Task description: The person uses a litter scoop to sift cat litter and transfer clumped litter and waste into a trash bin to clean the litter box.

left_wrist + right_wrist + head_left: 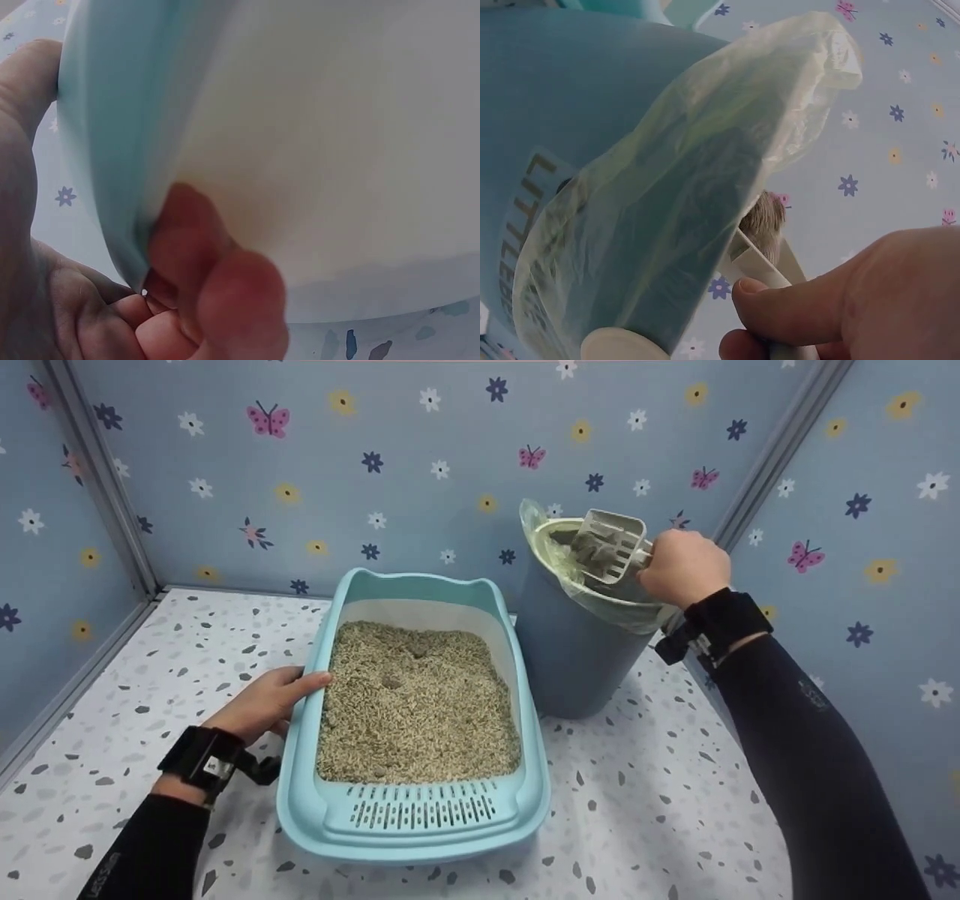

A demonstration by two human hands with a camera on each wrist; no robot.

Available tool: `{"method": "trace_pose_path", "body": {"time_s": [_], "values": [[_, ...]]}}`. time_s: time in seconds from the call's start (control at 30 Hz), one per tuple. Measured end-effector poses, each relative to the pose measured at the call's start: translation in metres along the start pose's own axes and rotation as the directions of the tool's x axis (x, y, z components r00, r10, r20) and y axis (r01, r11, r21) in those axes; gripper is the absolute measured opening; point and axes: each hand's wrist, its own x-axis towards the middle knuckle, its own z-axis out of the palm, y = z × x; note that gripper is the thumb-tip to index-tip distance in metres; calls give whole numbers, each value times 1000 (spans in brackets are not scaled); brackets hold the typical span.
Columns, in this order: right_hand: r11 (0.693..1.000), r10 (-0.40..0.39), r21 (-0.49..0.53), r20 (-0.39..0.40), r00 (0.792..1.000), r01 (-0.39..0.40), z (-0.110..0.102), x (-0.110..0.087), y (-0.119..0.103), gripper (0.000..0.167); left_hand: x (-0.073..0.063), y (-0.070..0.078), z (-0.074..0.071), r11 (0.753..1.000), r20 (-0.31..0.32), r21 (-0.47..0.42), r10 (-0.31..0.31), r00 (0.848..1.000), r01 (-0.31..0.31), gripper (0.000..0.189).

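My left hand (259,701) grips the left rim of a light blue litter box (534,780), thumb on top; in the left wrist view its fingers (240,300) curl beneath the rim. Tan litter (420,712) fills the box, with a few darker clumps on it. At the right, my right hand (686,568) holds a pale slotted litter scoop (630,526) by its handle. The scoop is tilted over the mouth of a grey-blue bin (570,652), with grey clumps (596,553) in it. A translucent yellowish bag (705,135) lines the bin and hangs over its rim.
The bin stands right beside the litter box. Flowered blue walls (405,457) close off the back and both sides. The speckled white surface (637,802) stretches in front and to the left of the box.
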Motion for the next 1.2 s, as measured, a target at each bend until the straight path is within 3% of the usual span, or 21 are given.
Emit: {"method": "trace_pose_path", "body": {"time_s": [0.3, 0.37, 0.47, 0.57, 0.63, 0.87, 0.97, 1.07, 1.2], "values": [[991, -75, -121, -92, 993, 64, 1, -8, -15, 3, -1, 0, -3, 1000, 12, -14, -11, 1000, 12, 71], [981, -124, -167, -146, 982, 99, 4, -10, -19, 3, -1, -1, -4, 1000, 11, -9, -7, 1000, 7, 72], [952, -223, -261, -226, 948, 162, 12, -13, -23, 5, -1, -1, -4, 1000, 4, -1, -5, 1000, 5, 70], [919, -288, -344, -256, 923, 192, 18, -14, -25, 11, -1, -1, -4, 1000, 5, -1, -7, 1000, 7, 70], [912, -298, -361, -258, 919, 195, 20, -14, -26, 13, -2, -2, -3, 1000, 6, -1, -8, 1000, 8, 70], [969, -171, -215, -212, 962, 125, 5, -20, -24, 5, -2, 0, 0, 1000, 7, 0, -4, 1000, 4, 71], [986, -125, -137, -219, 968, 97, -8, -28, -29, 5, -1, 1, 0, 1000, 9, 5, -1, 1000, 1, 70], [990, -135, -62, -226, 965, 124, -20, -41, -42, 14, 0, 0, 0, 1000, 10, 0, -5, 1000, 5, 70], [979, -201, 6, -154, 967, 205, -31, -61, -69, 24, 0, -1, -1, 1000, 11, -14, -13, 1000, 13, 72]]}}
